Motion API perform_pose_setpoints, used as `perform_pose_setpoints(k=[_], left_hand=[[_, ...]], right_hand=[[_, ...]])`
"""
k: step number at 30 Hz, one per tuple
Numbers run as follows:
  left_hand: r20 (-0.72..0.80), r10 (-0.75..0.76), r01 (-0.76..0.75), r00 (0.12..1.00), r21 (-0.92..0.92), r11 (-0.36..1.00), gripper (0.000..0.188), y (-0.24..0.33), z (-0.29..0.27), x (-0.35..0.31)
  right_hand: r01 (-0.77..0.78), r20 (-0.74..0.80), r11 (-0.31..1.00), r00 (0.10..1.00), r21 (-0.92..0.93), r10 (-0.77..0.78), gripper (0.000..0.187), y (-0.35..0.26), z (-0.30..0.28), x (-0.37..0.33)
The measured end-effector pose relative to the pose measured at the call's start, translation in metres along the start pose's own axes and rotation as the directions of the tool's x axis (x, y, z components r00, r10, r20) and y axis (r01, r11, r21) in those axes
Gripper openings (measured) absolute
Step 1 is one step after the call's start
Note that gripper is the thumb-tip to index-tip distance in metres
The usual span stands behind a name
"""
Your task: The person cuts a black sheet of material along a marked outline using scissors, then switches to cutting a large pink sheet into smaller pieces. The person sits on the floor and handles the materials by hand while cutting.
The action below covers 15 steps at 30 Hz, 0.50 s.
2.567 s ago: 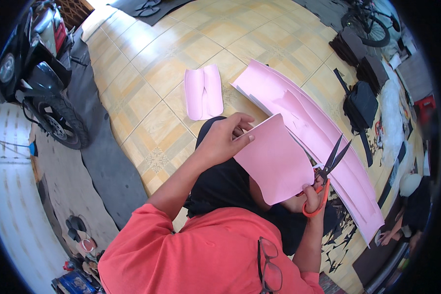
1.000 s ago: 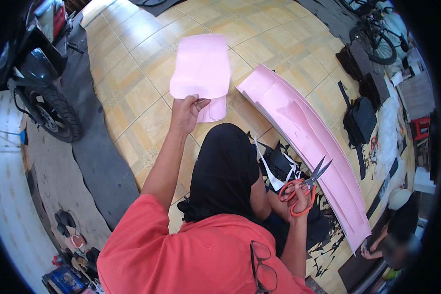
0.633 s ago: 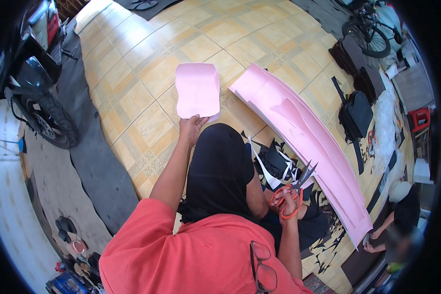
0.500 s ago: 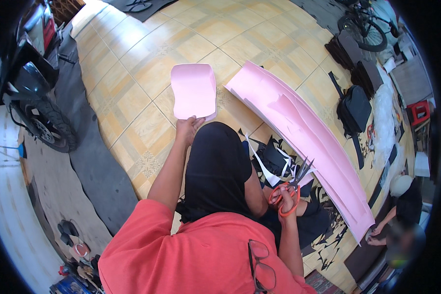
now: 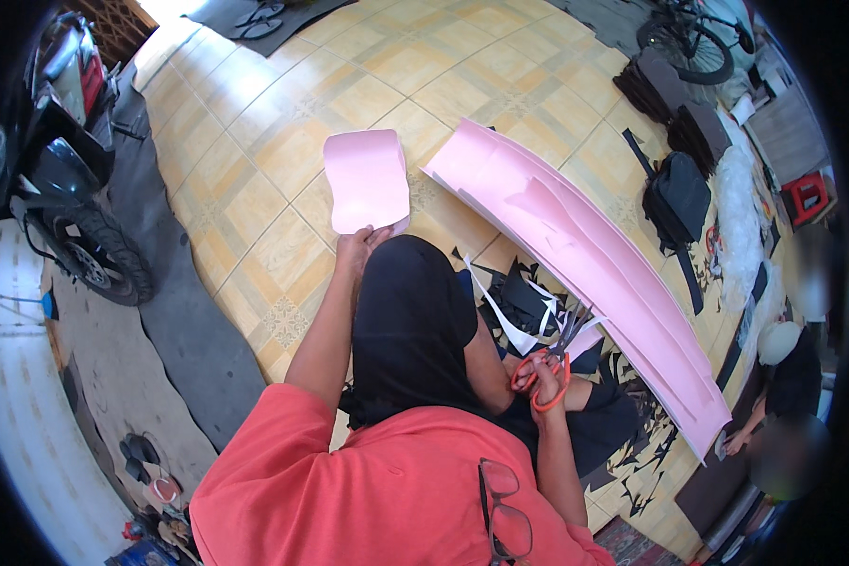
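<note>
Pinched at its near edge, a pink rounded sheet piece (image 5: pixel 369 184) with slightly curved sides is held by my left hand (image 5: pixel 361 247), just beyond my knee. Its far end curls up. My right hand (image 5: pixel 541 379) is closed round the orange handles of a pair of scissors (image 5: pixel 563 351), whose dark blades point away and to the right. Close by those blades lies a long pink sheet (image 5: pixel 575 245), curled along its length and layered. Black and white offcuts (image 5: pixel 526 307) are heaped between my leg and the long sheet.
A motorcycle (image 5: pixel 75 208) stands at the left on grey matting. To the right lie a black backpack (image 5: pixel 677 203), clear plastic wrap (image 5: pixel 738 217) and a red stool (image 5: pixel 804 198). A bicycle (image 5: pixel 693 47) is at the far right. Another person (image 5: pixel 788 387) sits at the lower right.
The view has shifted slightly. My left hand still holds the pink piece and my right hand the scissors, in nearly the same places. The other person's arms have moved a little.
</note>
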<state>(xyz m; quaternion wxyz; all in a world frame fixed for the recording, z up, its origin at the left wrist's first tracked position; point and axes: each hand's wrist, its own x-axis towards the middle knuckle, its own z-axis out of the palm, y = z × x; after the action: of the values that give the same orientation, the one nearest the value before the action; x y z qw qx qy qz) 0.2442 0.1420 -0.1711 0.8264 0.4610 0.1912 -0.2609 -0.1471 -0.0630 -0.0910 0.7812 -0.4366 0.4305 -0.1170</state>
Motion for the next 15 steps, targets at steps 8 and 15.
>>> perform_pose_setpoints(k=[8, 15], left_hand=[[0.032, -0.067, 0.052, 0.997, 0.346, 0.937, 0.035, 0.011, -0.006, -0.019], [0.23, 0.048, -0.224, 0.972, 0.848, 0.481, 0.029, 0.049, 0.019, -0.038]], right_hand=[[-0.006, 0.006, 0.998, 1.0, 0.061, 0.005, 0.02, -0.002, 0.001, 0.002], [-0.037, -0.003, 0.988, 0.999, 0.151, 0.038, 0.022, 0.001, -0.006, 0.001]])
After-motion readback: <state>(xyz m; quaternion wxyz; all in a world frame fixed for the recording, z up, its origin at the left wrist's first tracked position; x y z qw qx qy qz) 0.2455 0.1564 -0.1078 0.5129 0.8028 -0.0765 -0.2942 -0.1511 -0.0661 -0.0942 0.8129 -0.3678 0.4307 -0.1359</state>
